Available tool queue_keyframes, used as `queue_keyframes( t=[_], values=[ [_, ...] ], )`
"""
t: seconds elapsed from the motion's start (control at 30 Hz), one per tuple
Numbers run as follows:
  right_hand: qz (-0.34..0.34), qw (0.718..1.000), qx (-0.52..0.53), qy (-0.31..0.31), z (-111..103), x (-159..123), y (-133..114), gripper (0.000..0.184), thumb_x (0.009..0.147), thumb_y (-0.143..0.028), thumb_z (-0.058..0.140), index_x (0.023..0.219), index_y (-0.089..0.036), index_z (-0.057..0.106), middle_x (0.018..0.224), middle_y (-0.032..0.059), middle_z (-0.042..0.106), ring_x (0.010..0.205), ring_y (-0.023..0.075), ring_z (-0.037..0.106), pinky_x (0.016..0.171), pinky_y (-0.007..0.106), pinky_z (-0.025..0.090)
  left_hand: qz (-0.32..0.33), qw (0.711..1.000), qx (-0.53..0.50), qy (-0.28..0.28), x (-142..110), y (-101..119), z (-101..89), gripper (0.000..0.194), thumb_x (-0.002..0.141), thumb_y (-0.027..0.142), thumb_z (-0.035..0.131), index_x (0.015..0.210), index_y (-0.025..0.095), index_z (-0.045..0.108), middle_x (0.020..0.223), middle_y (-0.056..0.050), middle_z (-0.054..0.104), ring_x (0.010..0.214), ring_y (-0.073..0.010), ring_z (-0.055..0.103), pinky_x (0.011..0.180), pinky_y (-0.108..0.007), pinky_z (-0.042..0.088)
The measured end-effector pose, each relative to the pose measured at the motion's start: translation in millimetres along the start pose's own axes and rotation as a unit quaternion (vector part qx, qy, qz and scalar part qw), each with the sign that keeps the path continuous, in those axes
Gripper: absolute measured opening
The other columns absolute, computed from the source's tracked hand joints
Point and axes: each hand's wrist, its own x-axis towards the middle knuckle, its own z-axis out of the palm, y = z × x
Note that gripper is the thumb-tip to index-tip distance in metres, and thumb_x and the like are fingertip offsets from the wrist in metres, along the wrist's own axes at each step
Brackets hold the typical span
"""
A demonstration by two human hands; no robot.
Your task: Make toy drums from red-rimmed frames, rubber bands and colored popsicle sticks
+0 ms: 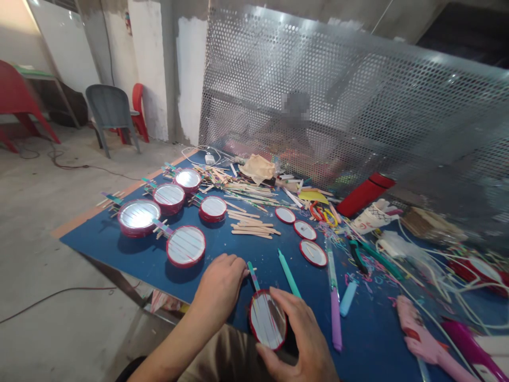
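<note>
No text, label, brand, number or sign can be read. A dark mark is seen on the red bottle (pixel 366 194) lying near the perforated metal sheet (pixel 358 95), but it is too small and blurred to be made out.

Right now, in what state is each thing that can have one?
Left hand: fingers curled on the stick handle.
Right hand: gripping the round red-rimmed piece.
Red flask: lying on its side.
Three red lids: lying flat, apart.
Pink glue gun: lying down, unheld.
</note>
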Motion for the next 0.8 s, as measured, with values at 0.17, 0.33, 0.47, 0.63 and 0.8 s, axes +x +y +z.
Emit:
queue_keyframes(
  t=[0.17,0.33,0.47,0.63,0.8],
  values=[
    [-0.010,1.000,-0.011,0.005,-3.0,2.0,-0.1,0.065,0.067,-0.020,0.063,0.130,-0.016,0.046,0.118,0.0115,0.062,0.108,0.0291,0.061,0.088,0.041,0.051,0.001,1.000,-0.003,0.000,0.2,-0.5,1.2,0.018,0.095,0.017,0.054,0.083,0.015,0.067,0.079,-0.006,0.072,0.079,-0.0233,0.067,0.075,-0.033,0.051],
    [-0.014,1.000,-0.016,0.003,-4.0,3.5,-0.9,0.066,0.067,-0.021,0.064,0.130,-0.017,0.045,0.117,0.0114,0.063,0.105,0.0304,0.063,0.085,0.042,0.054,0.001,1.000,0.000,0.000,0.4,-0.3,1.1,0.018,0.096,0.017,0.054,0.083,0.015,0.067,0.079,-0.005,0.072,0.078,-0.0230,0.067,0.074,-0.033,0.052],
    [-0.018,1.000,-0.025,0.002,-5.2,4.8,-2.4,0.065,0.067,-0.021,0.064,0.129,-0.016,0.045,0.117,0.0119,0.064,0.105,0.0301,0.063,0.085,0.042,0.054,0.000,1.000,0.001,-0.002,0.4,0.1,0.4,0.018,0.095,0.016,0.054,0.082,0.015,0.067,0.080,-0.006,0.072,0.078,-0.0234,0.067,0.074,-0.033,0.052],
    [-0.025,0.999,-0.027,0.001,-5.4,3.8,-3.2,0.064,0.068,-0.022,0.065,0.129,-0.013,0.046,0.116,0.0131,0.063,0.105,0.0297,0.063,0.085,0.041,0.054,0.000,1.000,0.000,-0.002,0.4,-0.2,0.8,0.017,0.095,0.016,0.055,0.083,0.014,0.067,0.080,-0.006,0.072,0.079,-0.0234,0.067,0.075,-0.033,0.052],
    [-0.026,0.999,-0.038,-0.011,-7.2,6.6,-2.7,0.066,0.066,-0.021,0.067,0.128,-0.014,0.045,0.115,0.0124,0.064,0.104,0.0298,0.063,0.084,0.041,0.055,-0.001,1.000,-0.003,-0.001,0.2,-1.3,2.9,0.018,0.096,0.017,0.054,0.083,0.015,0.067,0.080,-0.005,0.072,0.079,-0.0231,0.066,0.075,-0.033,0.051]
  ],
)
